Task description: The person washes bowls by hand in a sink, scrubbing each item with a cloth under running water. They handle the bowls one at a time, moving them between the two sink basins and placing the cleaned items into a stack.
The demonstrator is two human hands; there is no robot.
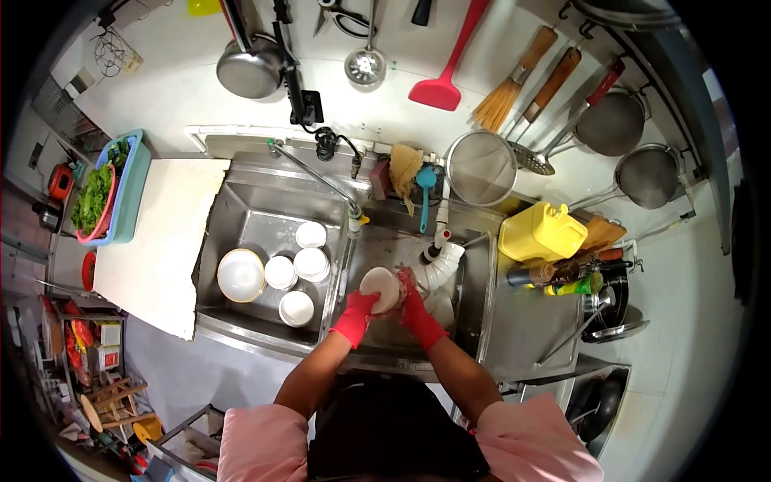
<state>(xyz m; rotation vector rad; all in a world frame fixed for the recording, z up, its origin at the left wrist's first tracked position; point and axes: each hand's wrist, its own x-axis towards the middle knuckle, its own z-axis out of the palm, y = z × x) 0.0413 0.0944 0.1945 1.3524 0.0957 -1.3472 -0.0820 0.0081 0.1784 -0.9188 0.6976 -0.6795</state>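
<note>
**Gloved hands on a bowl over the right basin**

The person stands at a double sink, both hands in red rubber gloves. The left hand (pixel 359 309) is closed around the near-left rim of a white bowl (pixel 379 287), fingers beneath and thumb on top, so the bowl tilts with its inside turned up towards them. The right hand (pixel 414 301) is curled over the opposite rim and presses against it. Whether a cloth or sponge sits under that palm, I cannot tell.

The bowl hangs above the near edge of the right basin (pixel 470 277), close to the divider, probably so drips fall inside the sink. The tap (pixel 321 178) reaches out from the back-left corner and ends over the divider, just beyond the bowl.

In the left basin (pixel 241 217), four small white bowls (pixel 310 263) lie open side up along its right side. A larger dish (pixel 240 275) sits by the left wall, apart from the one in hand. A yellow jug (pixel 542 231) stands on the counter right of the sink, within reach.
</note>
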